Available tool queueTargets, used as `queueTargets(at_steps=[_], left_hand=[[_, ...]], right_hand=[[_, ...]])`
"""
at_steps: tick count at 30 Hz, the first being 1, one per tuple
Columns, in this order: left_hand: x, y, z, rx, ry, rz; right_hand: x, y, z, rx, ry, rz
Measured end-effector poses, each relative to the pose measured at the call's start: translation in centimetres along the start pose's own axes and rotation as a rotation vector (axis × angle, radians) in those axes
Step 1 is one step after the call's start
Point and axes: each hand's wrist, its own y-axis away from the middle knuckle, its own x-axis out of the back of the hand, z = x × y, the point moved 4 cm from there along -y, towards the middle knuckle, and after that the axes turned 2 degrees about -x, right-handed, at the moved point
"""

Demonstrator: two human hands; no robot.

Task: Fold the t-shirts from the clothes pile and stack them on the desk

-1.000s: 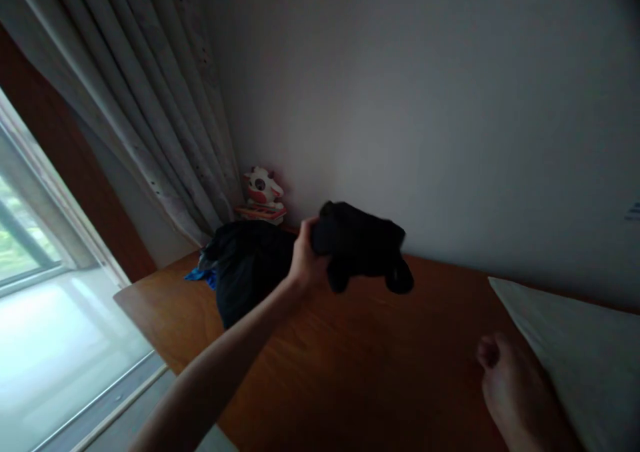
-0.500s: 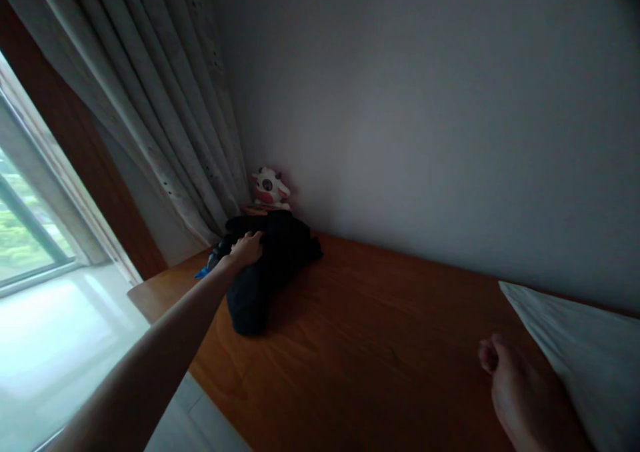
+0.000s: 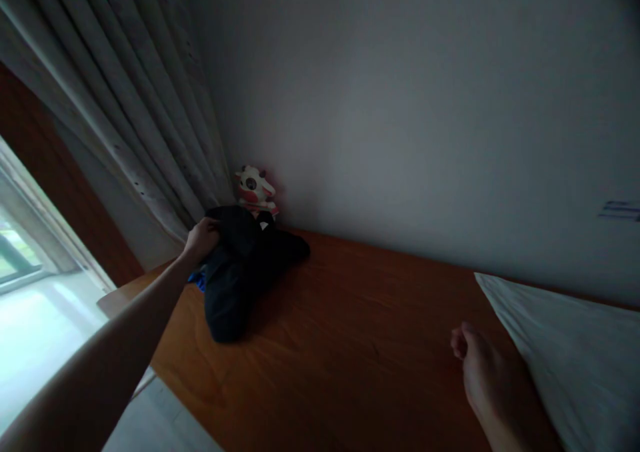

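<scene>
A heap of black clothing (image 3: 239, 271) lies at the far left corner of a brown wooden surface (image 3: 350, 345). My left hand (image 3: 201, 237) reaches out to the top left of the heap and its fingers curl onto the dark fabric. My right hand (image 3: 483, 372) hovers low over the wood at the lower right, fingers loosely curled with nothing visible in them, beside a white sheet (image 3: 570, 345).
A small white and red cow toy (image 3: 254, 188) sits in the corner on something red, behind the heap. Grey curtains (image 3: 125, 112) hang at the left beside a bright window (image 3: 30, 305). A bit of blue (image 3: 197, 280) peeks from under the clothing.
My left hand carried a black garment from mid-air over to the heap in the corner and now rests on top of it. My right hand has barely shifted.
</scene>
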Motion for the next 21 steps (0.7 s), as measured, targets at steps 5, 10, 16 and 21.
queueTargets(at_steps=[5, 10, 16, 21], left_hand=[[1.6, 0.9, 0.3, 0.087, -0.090, -0.122], [1.4, 2.0, 7.9, -0.098, -0.065, 0.059], [-8.6, 11.1, 22.8, -0.540, 0.262, -0.282], [-16.8, 20.6, 27.9, -0.607, 0.273, -0.600]], right_hand=[[-0.3, 0.1, -0.5, -0.029, 0.005, -0.017], [-0.3, 0.1, -0.1, -0.024, 0.004, -0.005], [-0.4, 0.9, -1.4, 0.057, -0.021, -0.031], [-0.8, 1.1, -2.1, 0.083, -0.088, -0.020]])
